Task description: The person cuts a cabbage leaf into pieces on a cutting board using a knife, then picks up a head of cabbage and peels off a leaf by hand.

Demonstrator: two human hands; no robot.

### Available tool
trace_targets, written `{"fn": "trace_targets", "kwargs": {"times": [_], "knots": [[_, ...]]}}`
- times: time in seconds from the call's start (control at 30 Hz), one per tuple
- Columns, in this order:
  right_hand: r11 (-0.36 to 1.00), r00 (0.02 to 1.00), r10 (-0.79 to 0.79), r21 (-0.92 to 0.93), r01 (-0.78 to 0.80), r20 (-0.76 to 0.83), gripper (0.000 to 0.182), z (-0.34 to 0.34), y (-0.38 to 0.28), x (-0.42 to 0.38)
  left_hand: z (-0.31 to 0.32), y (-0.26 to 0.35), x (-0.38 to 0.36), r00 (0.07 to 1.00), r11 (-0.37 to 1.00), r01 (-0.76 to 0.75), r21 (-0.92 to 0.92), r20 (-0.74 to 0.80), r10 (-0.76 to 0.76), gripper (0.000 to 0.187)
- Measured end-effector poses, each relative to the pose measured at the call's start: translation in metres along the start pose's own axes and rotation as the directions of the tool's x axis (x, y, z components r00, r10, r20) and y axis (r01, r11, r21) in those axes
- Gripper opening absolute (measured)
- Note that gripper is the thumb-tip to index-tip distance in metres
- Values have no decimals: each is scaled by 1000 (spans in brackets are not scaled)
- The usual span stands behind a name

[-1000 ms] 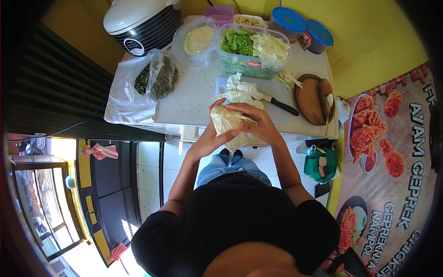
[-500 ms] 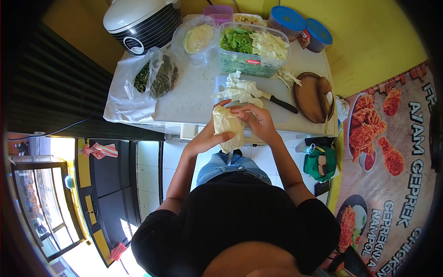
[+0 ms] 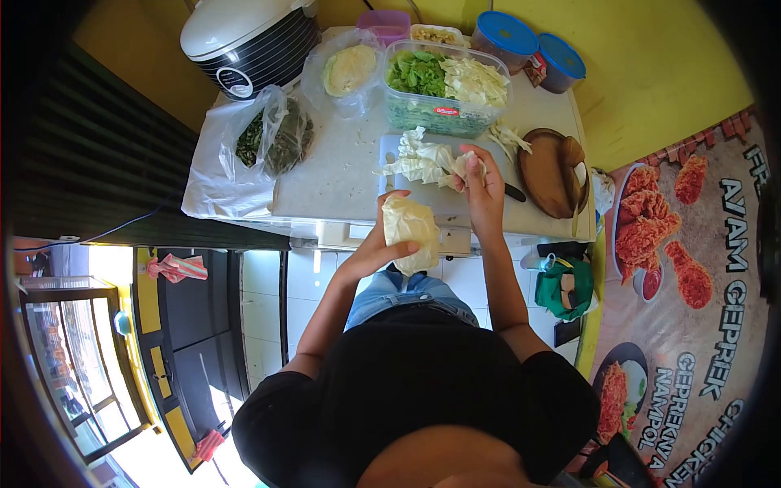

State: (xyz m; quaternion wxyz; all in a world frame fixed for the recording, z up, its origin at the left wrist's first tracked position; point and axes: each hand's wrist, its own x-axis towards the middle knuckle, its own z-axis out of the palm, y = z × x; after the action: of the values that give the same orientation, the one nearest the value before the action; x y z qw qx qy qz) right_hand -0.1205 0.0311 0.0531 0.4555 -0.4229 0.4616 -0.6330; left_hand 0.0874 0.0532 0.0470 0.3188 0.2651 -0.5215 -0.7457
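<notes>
My left hand point(image 3: 381, 246) is wrapped round a pale piece of cabbage point(image 3: 413, 234), held in front of the table's near edge. Over the white cutting board point(image 3: 480, 152), my right hand point(image 3: 482, 183) pinches a torn cabbage leaf point(image 3: 465, 167). Loose cabbage leaves point(image 3: 423, 156) lie on the board, just left of that hand. A knife point(image 3: 514, 193) rests there too; my right hand hides its blade and part of its black handle.
Behind the board stands a clear tub point(image 3: 446, 110) of cut greens and cabbage. A cabbage half point(image 3: 350, 69) sits in plastic, near a bag of dark leaves point(image 3: 277, 134) and a rice cooker point(image 3: 252, 41). A wooden mortar point(image 3: 543, 175) is at the right.
My right hand has left the cabbage piece and moved forward over the board with a torn leaf. My left hand still holds the piece, shifted slightly right and towards me.
</notes>
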Motion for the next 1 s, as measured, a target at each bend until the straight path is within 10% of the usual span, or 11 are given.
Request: {"fn": "trace_targets", "kwargs": {"times": [0.2,0.4,0.8,0.9,1.0], "knots": [[757,942,-319,-568,322,108,47,-9,11,25,-4,-9,7,961,982,58,-179,-255,-103,71],[618,905,-352,-667,416,239,54,-11,14,23,5,14,17,938,892,-70,-446,-333,-93,70],[975,894,-174,-53,214,412,29,9,6,-20,2,26,17,958,780,-52,-624,-253,-139,77],[1000,924,3,22,-12,382,26,6,4,-22,0,24,19,958,794,-47,-606,-252,-136,75],[975,900,-18,-193,113,435,25,4,-8,-20,-4,21,19,955,832,-34,-554,-263,-136,75]]}}
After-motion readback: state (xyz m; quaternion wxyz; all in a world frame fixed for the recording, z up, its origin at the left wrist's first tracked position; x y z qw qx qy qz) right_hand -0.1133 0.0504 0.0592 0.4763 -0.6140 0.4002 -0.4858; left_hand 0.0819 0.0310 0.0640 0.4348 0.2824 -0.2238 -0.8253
